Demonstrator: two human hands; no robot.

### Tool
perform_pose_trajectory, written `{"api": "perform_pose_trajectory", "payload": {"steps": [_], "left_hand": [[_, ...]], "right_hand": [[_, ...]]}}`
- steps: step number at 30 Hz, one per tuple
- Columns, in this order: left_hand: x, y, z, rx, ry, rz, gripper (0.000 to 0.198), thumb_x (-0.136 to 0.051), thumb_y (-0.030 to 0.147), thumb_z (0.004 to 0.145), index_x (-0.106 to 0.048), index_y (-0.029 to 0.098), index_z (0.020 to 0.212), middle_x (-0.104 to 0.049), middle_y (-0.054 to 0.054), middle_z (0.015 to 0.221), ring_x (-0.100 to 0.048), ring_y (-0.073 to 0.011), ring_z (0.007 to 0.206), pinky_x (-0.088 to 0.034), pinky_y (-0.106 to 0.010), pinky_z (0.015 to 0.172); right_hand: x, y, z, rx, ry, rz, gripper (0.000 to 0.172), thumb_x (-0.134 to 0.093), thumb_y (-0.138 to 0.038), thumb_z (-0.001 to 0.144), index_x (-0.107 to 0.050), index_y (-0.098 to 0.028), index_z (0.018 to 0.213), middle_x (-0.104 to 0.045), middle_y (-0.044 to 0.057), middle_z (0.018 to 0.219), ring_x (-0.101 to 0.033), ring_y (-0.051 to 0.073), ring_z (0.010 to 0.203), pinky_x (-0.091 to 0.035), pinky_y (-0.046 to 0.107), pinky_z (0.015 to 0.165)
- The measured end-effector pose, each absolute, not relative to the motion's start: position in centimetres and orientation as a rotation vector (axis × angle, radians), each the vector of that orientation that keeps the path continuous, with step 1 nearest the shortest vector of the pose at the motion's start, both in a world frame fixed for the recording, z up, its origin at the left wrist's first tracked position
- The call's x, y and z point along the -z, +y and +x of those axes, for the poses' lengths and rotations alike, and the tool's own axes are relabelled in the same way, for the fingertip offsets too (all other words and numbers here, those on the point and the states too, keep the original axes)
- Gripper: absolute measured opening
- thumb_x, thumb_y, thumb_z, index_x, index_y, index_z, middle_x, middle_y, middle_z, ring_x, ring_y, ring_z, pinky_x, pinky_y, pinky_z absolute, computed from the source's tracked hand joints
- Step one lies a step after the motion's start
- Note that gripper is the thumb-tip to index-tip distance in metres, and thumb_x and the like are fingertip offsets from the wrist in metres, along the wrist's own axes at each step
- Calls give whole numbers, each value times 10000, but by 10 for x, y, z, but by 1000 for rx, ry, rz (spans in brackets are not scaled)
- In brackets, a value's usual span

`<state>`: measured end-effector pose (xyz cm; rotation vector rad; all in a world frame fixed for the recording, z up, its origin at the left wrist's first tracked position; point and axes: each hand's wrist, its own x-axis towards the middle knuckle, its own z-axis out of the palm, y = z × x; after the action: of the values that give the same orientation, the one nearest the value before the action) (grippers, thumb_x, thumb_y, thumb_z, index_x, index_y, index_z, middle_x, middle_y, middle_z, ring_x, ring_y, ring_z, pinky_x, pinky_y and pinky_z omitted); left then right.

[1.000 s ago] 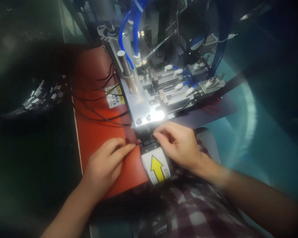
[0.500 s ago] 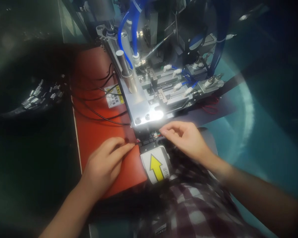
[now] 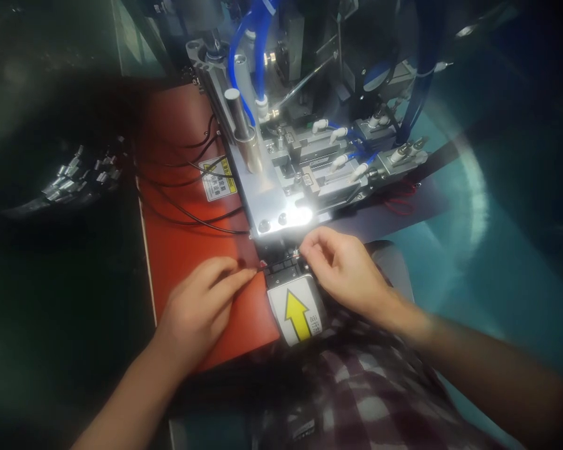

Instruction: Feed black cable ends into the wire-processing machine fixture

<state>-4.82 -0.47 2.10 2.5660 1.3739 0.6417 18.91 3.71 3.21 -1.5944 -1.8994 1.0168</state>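
A thin black cable (image 3: 278,263) runs across the dark slotted fixture (image 3: 286,272) at the front of the machine. On the left, my left hand (image 3: 201,303) pinches the cable between thumb and fingertips, over the orange-red plate. My right hand (image 3: 347,269) has thumb and forefinger closed at the cable's other end, just right of the fixture. Coloured wire ends showed there a moment ago; now the fingers mostly cover them. Just below the fixture is a white cover (image 3: 281,303) bearing a yellow arrow.
The metal machine (image 3: 267,194) with a bright lamp spot, blue air hoses (image 3: 260,69) and small cylinders stands just beyond my hands. Black cables (image 3: 182,184) cross the orange-red plate (image 3: 178,250). Shiny metal pieces (image 3: 68,178) lie in the dark at left.
My right fingertips have moved slightly left, closer to the fixture, covering the coloured wires. My left hand keeps its pinch on the cable. The view has shifted a little.
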Motion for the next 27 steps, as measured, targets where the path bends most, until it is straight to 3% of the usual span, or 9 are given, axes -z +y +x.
{"api": "perform_pose_trajectory", "payload": {"steps": [16,27], "left_hand": [[-22,-4,-48,-647,1356,2591,283,-497,-3,868,-644,115,1080,-583,-92,1005,-595,-161,898,-480,-244,765],[-21,-4,-49,-642,1355,2579,295,-495,8,877,-618,145,1107,-587,-89,1018,-588,-167,909,-487,-260,750]], "right_hand": [[-44,36,180,-843,-2068,-1633,148,-503,-208,900,-578,-187,775,-625,1,690,-530,141,587,-315,274,560],[-16,39,195,-1379,-1401,-1516,160,-575,-281,866,-608,-157,771,-576,-5,683,-502,115,606,-406,237,565]]}}
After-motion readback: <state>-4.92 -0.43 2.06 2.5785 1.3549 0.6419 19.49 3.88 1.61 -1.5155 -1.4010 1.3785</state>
